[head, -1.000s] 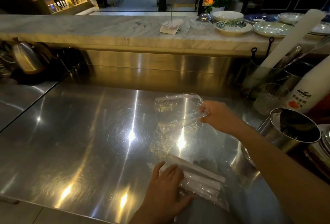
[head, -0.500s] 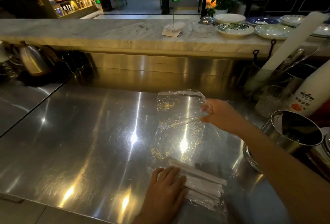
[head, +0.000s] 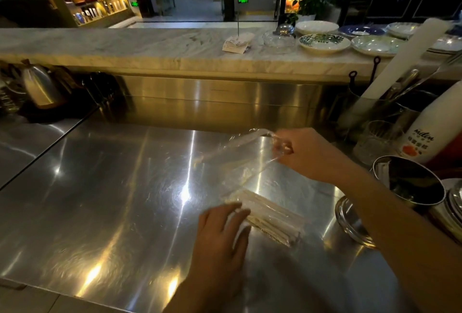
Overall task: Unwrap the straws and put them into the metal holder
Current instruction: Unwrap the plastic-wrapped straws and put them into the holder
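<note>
We have the bundle of straws (head: pixel 271 217) lying flat on the steel counter (head: pixel 112 200), and our left hand (head: pixel 222 235) presses down on its near end, fingers spread flat over the clear wrap rather than curled around anything. Our right hand (head: pixel 302 154) is pinched shut on the loose end of the plastic wrap (head: pixel 240 152), which stretches up and away from the bundle toward the back of the counter. The metal holder (head: pixel 410 182) stands to the right, near our right forearm and apart from the bundle (a bit of white shows inside it, but we cannot tell what it is).

To do this step well, we think the pull should run along the length of the straws, not across them, so the film slides off without scattering the bundle. The left hand should press just enough to pin the straws without crushing them. If the wrap stretches instead of releasing, we would do better to take a fresh pinch closer to the bundle than to tug harder. A metal bowl (head: pixel 350 222) sits near the bundle's far end, so any straws that slip could roll against it.
</note>
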A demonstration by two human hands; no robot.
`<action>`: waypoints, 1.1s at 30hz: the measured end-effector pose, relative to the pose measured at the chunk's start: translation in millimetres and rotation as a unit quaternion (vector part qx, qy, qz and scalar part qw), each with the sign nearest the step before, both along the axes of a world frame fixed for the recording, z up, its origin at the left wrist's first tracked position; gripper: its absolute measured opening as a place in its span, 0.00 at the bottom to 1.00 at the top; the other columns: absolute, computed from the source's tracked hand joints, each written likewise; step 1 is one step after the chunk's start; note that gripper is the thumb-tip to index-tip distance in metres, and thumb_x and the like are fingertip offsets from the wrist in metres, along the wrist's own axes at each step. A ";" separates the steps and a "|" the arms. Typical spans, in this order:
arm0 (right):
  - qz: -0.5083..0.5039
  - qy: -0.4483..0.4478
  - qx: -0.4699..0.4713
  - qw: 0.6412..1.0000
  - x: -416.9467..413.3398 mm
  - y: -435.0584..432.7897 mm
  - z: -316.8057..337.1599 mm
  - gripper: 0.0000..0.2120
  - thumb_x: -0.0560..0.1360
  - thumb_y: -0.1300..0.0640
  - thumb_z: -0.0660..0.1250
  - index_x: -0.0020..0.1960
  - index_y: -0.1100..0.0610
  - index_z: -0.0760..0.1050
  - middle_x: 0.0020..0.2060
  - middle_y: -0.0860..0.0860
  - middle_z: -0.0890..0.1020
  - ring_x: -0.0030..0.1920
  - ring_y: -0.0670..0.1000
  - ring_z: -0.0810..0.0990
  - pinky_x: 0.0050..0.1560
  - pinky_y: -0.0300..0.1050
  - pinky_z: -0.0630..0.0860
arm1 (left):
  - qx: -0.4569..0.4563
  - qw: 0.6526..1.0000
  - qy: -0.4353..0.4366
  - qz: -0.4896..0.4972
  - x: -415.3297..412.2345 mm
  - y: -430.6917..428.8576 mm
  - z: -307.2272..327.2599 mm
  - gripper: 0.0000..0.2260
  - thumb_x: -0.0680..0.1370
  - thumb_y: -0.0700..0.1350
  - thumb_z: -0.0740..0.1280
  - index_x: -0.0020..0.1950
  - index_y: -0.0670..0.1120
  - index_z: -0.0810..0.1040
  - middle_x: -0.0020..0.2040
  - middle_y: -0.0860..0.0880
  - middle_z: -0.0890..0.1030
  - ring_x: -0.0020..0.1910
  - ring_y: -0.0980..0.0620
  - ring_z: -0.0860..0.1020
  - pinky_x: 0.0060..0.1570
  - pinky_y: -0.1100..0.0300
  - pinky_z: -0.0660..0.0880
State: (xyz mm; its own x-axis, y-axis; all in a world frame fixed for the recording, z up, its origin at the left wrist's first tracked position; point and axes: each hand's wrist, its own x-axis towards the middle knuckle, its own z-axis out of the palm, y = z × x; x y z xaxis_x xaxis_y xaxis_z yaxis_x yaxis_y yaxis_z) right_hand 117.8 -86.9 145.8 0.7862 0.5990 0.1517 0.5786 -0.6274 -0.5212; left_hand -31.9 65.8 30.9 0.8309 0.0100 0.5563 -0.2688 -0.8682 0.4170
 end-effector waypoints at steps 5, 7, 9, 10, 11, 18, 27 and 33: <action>0.027 -0.006 -0.063 0.998 -4.6 5.9 9.1 0.03 0.73 0.57 0.66 0.44 0.55 0.73 0.38 0.49 0.78 0.42 0.51 0.77 0.46 0.45 0.76 | 0.037 0.984 -0.175 -0.010 33.5 -2.3 90.7 0.20 0.72 0.49 0.67 0.61 0.47 0.69 0.61 0.45 0.74 0.60 0.49 0.68 0.61 0.61 0.59; 0.029 -0.010 -0.074 0.997 -5.6 8.2 13.4 0.09 0.73 0.56 0.66 0.51 0.57 0.74 0.43 0.53 0.80 0.45 0.52 0.79 0.50 0.47 0.77 | 0.097 0.983 -0.158 -0.019 47.1 -6.0 121.3 0.26 0.71 0.53 0.68 0.65 0.47 0.66 0.63 0.47 0.73 0.62 0.48 0.68 0.63 0.61 0.56; 0.037 -0.016 -0.073 0.997 -6.1 8.9 17.6 0.11 0.73 0.53 0.66 0.53 0.56 0.74 0.42 0.50 0.80 0.43 0.50 0.79 0.48 0.44 0.76 | 0.139 0.987 -0.071 -0.024 60.5 -8.3 141.3 0.30 0.69 0.53 0.71 0.67 0.45 0.67 0.61 0.45 0.77 0.60 0.46 0.73 0.62 0.59 0.58; 0.037 -0.019 -0.071 0.997 -6.8 8.6 19.4 0.11 0.73 0.53 0.66 0.53 0.55 0.74 0.39 0.47 0.78 0.42 0.48 0.79 0.46 0.41 0.75 | 0.145 0.989 -0.026 -0.026 66.9 -8.2 147.4 0.28 0.70 0.52 0.71 0.66 0.45 0.69 0.57 0.44 0.80 0.57 0.46 0.76 0.61 0.57 0.61; 0.036 -0.022 -0.068 0.997 -7.0 7.6 20.2 0.11 0.72 0.52 0.66 0.54 0.54 0.74 0.38 0.45 0.76 0.40 0.46 0.77 0.46 0.41 0.73 | 0.142 0.989 0.002 -0.030 73.0 -7.7 151.9 0.22 0.71 0.50 0.70 0.63 0.45 0.72 0.54 0.45 0.82 0.53 0.46 0.78 0.59 0.55 0.65; -0.019 -0.075 0.019 0.997 -0.8 -17.0 25.0 0.24 0.66 0.43 0.70 0.56 0.53 0.72 0.49 0.48 0.76 0.49 0.49 0.74 0.58 0.53 0.70 | 0.092 0.993 -0.010 -0.074 94.1 -4.6 169.2 0.03 0.74 0.43 0.67 0.43 0.43 0.78 0.39 0.46 0.81 0.36 0.46 0.77 0.36 0.51 0.75; -0.083 0.089 0.376 0.919 3.7 -54.4 -11.0 0.36 0.63 0.43 0.69 0.67 0.44 0.59 0.62 0.43 0.70 0.59 0.38 0.71 0.55 0.36 0.71 | 0.029 0.998 -0.045 0.032 105.7 7.6 178.8 0.05 0.75 0.47 0.67 0.43 0.45 0.77 0.39 0.48 0.81 0.35 0.50 0.76 0.35 0.53 0.75; -0.094 0.199 0.405 0.887 3.4 -57.5 -42.9 0.32 0.61 0.50 0.73 0.62 0.54 0.68 0.42 0.47 0.85 0.46 0.45 0.83 0.39 0.31 0.77 | 0.038 0.995 -0.045 0.083 110.2 4.6 178.1 0.05 0.75 0.47 0.66 0.43 0.45 0.76 0.38 0.49 0.80 0.34 0.52 0.73 0.29 0.61 0.65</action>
